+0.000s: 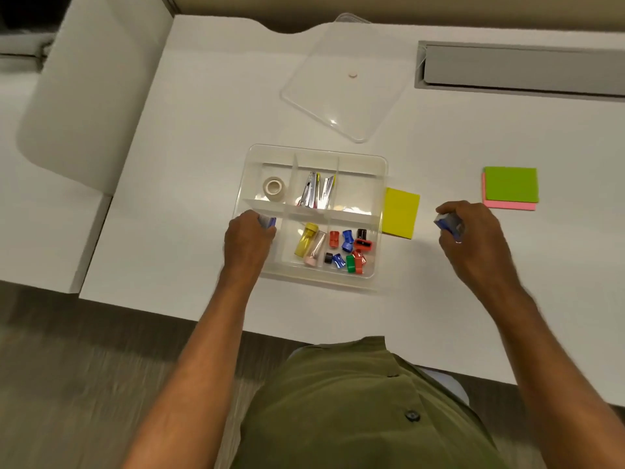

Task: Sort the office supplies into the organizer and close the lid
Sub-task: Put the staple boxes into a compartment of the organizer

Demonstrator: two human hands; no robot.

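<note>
My left hand (pixel 248 236) is over the near-left compartment of the organizer (pixel 380 164), fingers clamped on a small blue-and-white box (pixel 268 221), only a corner of it showing past my knuckles. My right hand (pixel 473 238) is off to the right of the organizer, over bare surface (pixel 203 113), fingers clamped on a second blue box (pixel 448 226).

Contents noted ahead of my left fingers: tape (pixel 274 187) in the far-left compartment, metal staple removers (pixel 316 192) in the far-middle one. To the right of those fingers: two tubes (pixel 309 243), then a heap of coloured sharpeners (pixel 350 247).

Still out on the surface: a yellow pad (pixel 400 213) just beside the organizer's right wall, between my two hands; a green-over-pink pad stack (pixel 510 186) beyond my right fingers. The lid (pixel 341 82) lies well ahead of both hands, apart from the organizer.

Risks, in my judgement:
- The organizer is light and clear; a box set down against a divider could shove it or knock the divider.
- The walls are hard to see, so my right fingers might clip the rim coming across, or drag the yellow pad.
- Anything standing proud of the rim would stop the lid seating.

Writing: none legible; print on both boxes is blurred.
</note>
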